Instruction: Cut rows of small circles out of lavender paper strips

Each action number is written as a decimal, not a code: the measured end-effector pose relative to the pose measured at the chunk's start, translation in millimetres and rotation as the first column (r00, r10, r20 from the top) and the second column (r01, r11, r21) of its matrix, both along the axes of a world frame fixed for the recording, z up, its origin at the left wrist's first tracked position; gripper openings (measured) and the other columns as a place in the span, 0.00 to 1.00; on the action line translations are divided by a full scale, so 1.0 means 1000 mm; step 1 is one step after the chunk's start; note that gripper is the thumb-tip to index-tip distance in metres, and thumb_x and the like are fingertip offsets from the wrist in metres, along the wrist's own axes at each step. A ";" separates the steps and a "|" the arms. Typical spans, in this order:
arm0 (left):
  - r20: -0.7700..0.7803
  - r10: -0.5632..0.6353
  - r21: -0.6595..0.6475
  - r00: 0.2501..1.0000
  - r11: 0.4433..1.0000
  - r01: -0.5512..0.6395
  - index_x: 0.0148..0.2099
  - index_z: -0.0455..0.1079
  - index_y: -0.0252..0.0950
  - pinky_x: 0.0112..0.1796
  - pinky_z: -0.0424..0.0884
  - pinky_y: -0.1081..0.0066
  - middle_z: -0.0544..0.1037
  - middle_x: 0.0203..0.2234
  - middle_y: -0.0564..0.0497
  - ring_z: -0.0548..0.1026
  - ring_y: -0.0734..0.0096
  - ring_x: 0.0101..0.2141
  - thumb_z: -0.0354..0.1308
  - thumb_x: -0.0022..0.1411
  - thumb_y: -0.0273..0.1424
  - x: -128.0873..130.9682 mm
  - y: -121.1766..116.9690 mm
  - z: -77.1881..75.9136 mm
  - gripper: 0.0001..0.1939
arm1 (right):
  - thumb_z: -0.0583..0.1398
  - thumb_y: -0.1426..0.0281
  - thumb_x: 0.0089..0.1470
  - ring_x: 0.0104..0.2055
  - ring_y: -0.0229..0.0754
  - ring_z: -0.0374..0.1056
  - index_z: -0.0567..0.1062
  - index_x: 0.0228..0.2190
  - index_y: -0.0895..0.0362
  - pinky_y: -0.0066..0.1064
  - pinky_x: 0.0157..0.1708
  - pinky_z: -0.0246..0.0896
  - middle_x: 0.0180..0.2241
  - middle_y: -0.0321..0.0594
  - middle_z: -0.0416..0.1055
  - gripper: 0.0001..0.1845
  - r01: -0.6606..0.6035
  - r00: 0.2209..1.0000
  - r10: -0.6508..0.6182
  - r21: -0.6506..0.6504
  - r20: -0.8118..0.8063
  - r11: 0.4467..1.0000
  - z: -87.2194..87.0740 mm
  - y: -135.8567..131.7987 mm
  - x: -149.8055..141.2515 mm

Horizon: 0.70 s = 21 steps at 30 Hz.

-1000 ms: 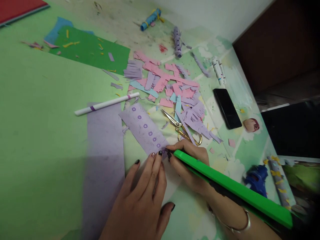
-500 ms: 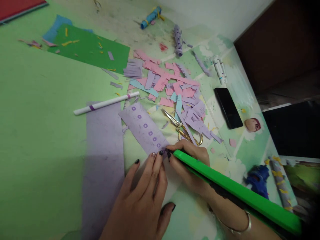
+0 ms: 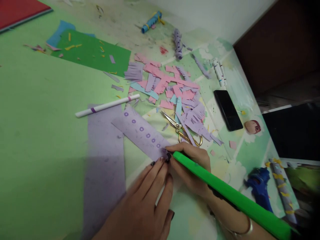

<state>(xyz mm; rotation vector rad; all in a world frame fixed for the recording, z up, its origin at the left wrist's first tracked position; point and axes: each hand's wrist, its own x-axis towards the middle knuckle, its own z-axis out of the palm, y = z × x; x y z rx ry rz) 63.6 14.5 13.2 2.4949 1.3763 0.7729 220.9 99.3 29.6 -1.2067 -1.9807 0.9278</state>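
Observation:
A narrow lilac paper strip (image 3: 142, 135) bears a row of small purple rings and lies slantwise, its upper left end over a larger lilac sheet (image 3: 105, 173). My left hand (image 3: 147, 196) rests on the strip's lower end with fingers stretched out, close together. My right hand (image 3: 192, 163) pinches a long bright green pen-like tool (image 3: 225, 190); its tip, at the last ring, is mostly hidden by fingertips. A white paper tube with purple bands (image 3: 107, 105) lies across the sheet's top. Gold-handled scissors (image 3: 178, 126) lie partly open just beyond my right hand.
Pink, lilac and blue paper scraps (image 3: 165, 83) are heaped past the scissors. A black phone (image 3: 228, 110), white markers (image 3: 219, 71) and a blue glue gun (image 3: 260, 186) lie on the right. Farther back are a green sheet (image 3: 92, 50) and a blue paper roll (image 3: 151, 21).
The lilac strip has turned, its far end swinging left onto the larger sheet. Another ring shows near my fingertips. My left fingers have drawn closer together beside my right hand.

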 end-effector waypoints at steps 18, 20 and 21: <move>0.122 0.508 -0.242 0.853 0.848 -0.470 0.62 0.54 0.27 0.58 0.57 0.47 0.63 0.57 0.35 0.59 0.49 0.59 0.56 0.58 0.35 -0.059 0.057 0.008 0.33 | 0.60 0.75 0.49 0.27 0.37 0.74 0.79 0.30 0.57 0.24 0.27 0.68 0.26 0.38 0.78 0.06 -0.087 0.992 0.086 -0.014 -0.089 0.996 0.003 0.008 0.006; 0.228 0.557 -0.315 0.798 0.818 -0.481 0.59 0.58 0.31 0.55 0.63 0.51 0.68 0.51 0.40 0.66 0.54 0.53 0.57 0.57 0.35 -0.063 0.059 0.010 0.29 | 0.61 0.74 0.49 0.26 0.37 0.74 0.79 0.30 0.57 0.24 0.26 0.68 0.26 0.38 0.79 0.06 -0.084 0.992 0.083 -0.013 -0.090 0.996 0.003 0.008 0.006; 0.272 0.595 -0.355 0.756 0.792 -0.496 0.58 0.59 0.33 0.52 0.66 0.54 0.71 0.47 0.44 0.69 0.58 0.49 0.57 0.57 0.35 -0.064 0.060 0.011 0.27 | 0.61 0.74 0.49 0.26 0.37 0.74 0.79 0.30 0.57 0.24 0.26 0.68 0.26 0.38 0.79 0.06 -0.076 0.993 0.075 -0.012 -0.091 0.997 0.003 0.008 0.006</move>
